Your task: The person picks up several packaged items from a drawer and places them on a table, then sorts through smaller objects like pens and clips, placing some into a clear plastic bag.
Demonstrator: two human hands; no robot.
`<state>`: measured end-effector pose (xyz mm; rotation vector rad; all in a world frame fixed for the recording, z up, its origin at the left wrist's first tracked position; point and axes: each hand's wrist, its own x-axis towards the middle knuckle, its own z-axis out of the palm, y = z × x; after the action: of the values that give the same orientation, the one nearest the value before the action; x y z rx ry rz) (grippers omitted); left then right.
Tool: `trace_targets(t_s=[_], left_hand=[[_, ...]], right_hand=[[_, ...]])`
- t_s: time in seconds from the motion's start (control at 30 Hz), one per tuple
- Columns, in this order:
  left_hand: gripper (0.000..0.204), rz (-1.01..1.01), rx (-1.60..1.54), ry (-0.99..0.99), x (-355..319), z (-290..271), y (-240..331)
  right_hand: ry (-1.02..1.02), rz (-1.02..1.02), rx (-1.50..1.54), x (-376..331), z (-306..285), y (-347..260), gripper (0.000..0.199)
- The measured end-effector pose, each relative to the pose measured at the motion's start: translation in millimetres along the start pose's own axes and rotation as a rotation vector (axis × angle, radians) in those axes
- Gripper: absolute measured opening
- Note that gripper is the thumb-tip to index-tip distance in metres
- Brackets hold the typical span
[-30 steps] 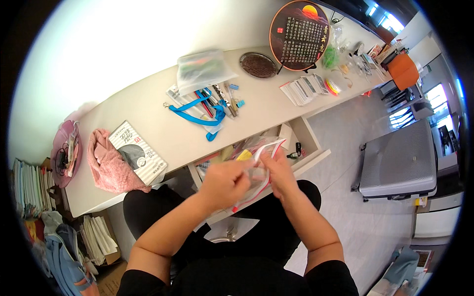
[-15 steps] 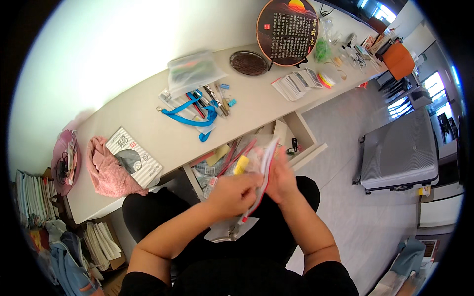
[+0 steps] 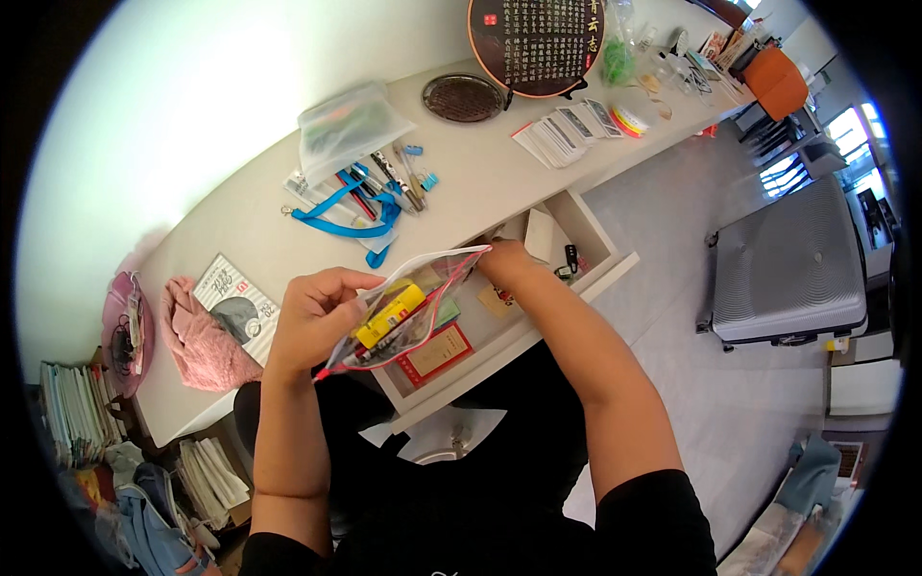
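Observation:
My left hand is closed on the edge of a clear zip pouch with red trim, tilted over the open drawer. A yellow tube shows inside the pouch beside thin pen-like items. At the pouch's other end, my right hand reaches down into the drawer's back part. Its fingers are hidden behind the pouch and the desk edge, so their grip does not show. Around it in the drawer lie a red-bordered booklet, a pale card and a black key fob.
On the desk are a blue lanyard with pens, a frosted pouch, a dark oval tray, spread cards and a pink cloth. A grey suitcase stands on the floor at right.
The pouch has moved left and tipped over in my left hand. My right hand has left it and reached into the drawer. More of the drawer's contents now show.

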<state>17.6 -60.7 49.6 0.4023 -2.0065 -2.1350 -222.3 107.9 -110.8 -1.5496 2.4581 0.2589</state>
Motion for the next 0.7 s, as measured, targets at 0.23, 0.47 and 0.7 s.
trace_targets(t_s=[0.23,0.47,0.7], left_hand=[[0.027,0.067,0.109,0.088,2.0,-7.1,0.1],[0.026,0.068,0.086,0.153,0.0,-8.1,3.4],[0.025,0.068,0.077,0.125,4.6,-0.6,-4.5]], right_hand=[[0.084,-0.302,-0.216,-6.7,2.3,-0.1,0.020],[0.409,-0.648,-0.124,3.8,13.0,-7.8,0.014],[0.187,-0.589,-0.091,4.0,19.0,-14.5,0.018]])
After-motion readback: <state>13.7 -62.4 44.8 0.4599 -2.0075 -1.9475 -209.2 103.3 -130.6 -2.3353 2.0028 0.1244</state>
